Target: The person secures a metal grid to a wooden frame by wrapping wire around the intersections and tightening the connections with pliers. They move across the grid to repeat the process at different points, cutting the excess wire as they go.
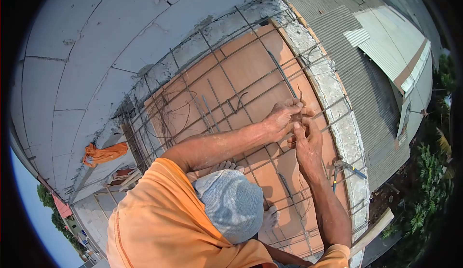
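Observation:
My left hand point(283, 117) and my right hand point(307, 140) meet above the steel rebar grid point(226, 77). Fingertips of both are pinched around a thin dark binding wire point(299, 92), whose bent end sticks up beyond the left fingers. Part of the wire is hidden by the fingers. Directly under the hands run crossing bars over the orange-brown formwork panel point(248, 60). To the right of my right forearm, pincers point(343, 166) with dark handles lie at the concrete edge, apart from both hands.
A tangle of loose wire point(169, 106) lies on the grid's left side. A rough concrete beam point(345, 123) borders the right, with corrugated roofing point(337, 41) beyond and lower. A block wall point(96, 36) rises at left; an orange cloth point(105, 154) lies near it.

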The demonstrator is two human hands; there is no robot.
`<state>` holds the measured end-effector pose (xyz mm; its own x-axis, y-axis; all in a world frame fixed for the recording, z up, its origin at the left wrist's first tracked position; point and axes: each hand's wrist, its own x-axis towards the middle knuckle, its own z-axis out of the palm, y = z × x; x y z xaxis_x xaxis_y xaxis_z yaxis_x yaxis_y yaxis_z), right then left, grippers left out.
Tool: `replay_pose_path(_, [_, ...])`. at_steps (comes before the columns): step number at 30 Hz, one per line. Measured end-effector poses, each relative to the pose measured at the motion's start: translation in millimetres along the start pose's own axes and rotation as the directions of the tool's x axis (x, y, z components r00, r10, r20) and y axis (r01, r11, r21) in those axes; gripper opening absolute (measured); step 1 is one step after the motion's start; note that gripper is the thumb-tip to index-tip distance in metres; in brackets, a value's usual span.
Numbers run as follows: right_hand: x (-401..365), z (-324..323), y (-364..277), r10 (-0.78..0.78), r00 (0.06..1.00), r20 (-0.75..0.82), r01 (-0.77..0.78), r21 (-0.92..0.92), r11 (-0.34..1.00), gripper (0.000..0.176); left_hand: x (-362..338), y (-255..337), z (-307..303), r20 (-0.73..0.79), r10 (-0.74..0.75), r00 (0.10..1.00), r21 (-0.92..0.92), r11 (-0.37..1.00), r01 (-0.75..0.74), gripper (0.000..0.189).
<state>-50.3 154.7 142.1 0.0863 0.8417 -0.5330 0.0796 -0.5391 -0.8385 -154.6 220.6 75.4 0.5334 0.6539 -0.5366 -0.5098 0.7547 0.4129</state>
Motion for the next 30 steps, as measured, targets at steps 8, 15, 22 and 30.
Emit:
replay_pose_path(8, [46,-1,-5,-0.315,0.91,-0.27,0.173,-0.443,0.88,0.024,29,67,-70,-0.008,0.527,0.85,0.834,0.472,-0.285,0.033])
replay_pose_path(15, [60,-39,-96,-0.355,0.927,-0.118,0.188,-0.675,0.713,0.026,83,104,-89,0.007,0.632,0.775,1.0,0.012,-0.019,0.035])
replay_pose_path(22, [96,-24,-128,-0.496,0.864,0.088,0.183,-0.972,0.145,0.015,100,97,-88,-0.167,0.429,0.888,0.739,0.651,-0.175,0.035])
replay_pose_path(30, [176,-4,-56,-0.436,0.854,0.284,0.334,-0.942,0.041,0.01,105,94,-99,-0.114,0.491,0.864,0.87,0.468,-0.151,0.034])
